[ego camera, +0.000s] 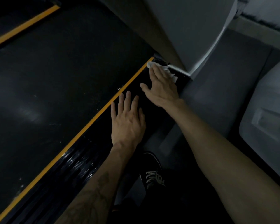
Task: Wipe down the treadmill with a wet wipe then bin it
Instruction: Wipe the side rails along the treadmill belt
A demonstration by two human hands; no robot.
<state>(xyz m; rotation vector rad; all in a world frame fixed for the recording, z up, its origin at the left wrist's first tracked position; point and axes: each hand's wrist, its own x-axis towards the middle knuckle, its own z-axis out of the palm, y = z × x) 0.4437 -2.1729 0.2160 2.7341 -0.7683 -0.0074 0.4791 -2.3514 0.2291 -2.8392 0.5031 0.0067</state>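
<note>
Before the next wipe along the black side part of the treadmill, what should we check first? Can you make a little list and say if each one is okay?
1. Wet wipe is under the right hand, fingers flat on it: ok.
2. Wipe sits on the black side rail, at its far end beside the yellow stripe: ok.
3. Left hand rests flat on the rail, right where a wipe back toward the person would go: not ok.
4. Shoe is on the floor, off the rail: ok.
5. Wipe still damp enough: cannot tell.
6. Bin close by: cannot tell, none in view.
</note>
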